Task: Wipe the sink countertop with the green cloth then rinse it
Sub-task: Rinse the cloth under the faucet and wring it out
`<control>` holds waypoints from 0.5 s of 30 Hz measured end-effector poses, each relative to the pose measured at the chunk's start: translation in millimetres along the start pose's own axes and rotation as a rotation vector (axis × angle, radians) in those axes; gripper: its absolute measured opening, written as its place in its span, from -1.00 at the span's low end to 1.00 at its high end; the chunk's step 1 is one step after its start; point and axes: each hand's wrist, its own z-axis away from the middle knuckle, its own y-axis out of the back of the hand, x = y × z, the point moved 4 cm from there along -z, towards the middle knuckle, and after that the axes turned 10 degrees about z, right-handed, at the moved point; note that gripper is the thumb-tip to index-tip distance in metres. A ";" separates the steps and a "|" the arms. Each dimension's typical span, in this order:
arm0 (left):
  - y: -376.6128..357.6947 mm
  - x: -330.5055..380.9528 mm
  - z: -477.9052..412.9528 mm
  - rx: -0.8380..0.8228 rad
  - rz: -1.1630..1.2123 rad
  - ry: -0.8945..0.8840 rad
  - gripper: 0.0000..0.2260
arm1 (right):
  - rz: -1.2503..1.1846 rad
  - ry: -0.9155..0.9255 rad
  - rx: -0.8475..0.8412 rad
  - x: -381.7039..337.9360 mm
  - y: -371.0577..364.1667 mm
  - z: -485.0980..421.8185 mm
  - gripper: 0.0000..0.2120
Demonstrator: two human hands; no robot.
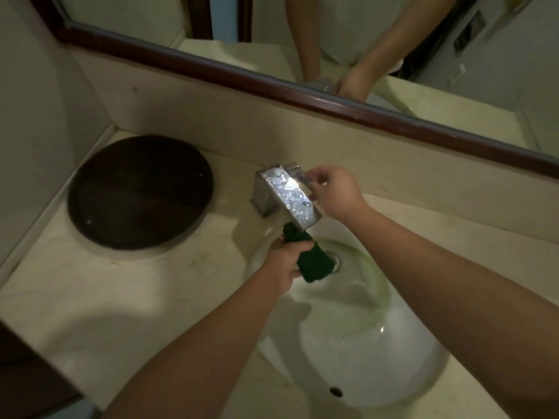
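Observation:
My left hand grips the dark green cloth, bunched up, right under the spout of the chrome faucet and over the white sink basin. My right hand is at the faucet's back right side, its fingers curled round the handle there. Greenish water streaks the basin wall near the drain. The beige countertop surrounds the basin.
A round dark brown lid or tray lies on the counter at the left. A mirror with a dark wooden frame runs along the back wall above a low backsplash. An overflow hole sits at the basin's near side.

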 end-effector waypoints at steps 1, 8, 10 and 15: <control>-0.4 0.0 -2.6 0.008 0.011 0.005 -0.55 | 0.041 0.026 0.013 0.9 -0.6 -2.1 -0.80; -11.1 1.8 -10.3 0.056 0.068 0.009 -0.67 | -0.031 0.003 0.024 10.4 -5.8 -15.2 -0.74; -11.8 2.7 -10.9 0.075 0.101 0.016 -0.73 | -0.054 0.002 0.024 9.6 -4.8 -13.8 -0.74; -6.8 4.1 -13.6 0.122 0.243 0.018 -0.67 | -0.181 -0.225 0.187 40.9 -11.8 22.2 -0.73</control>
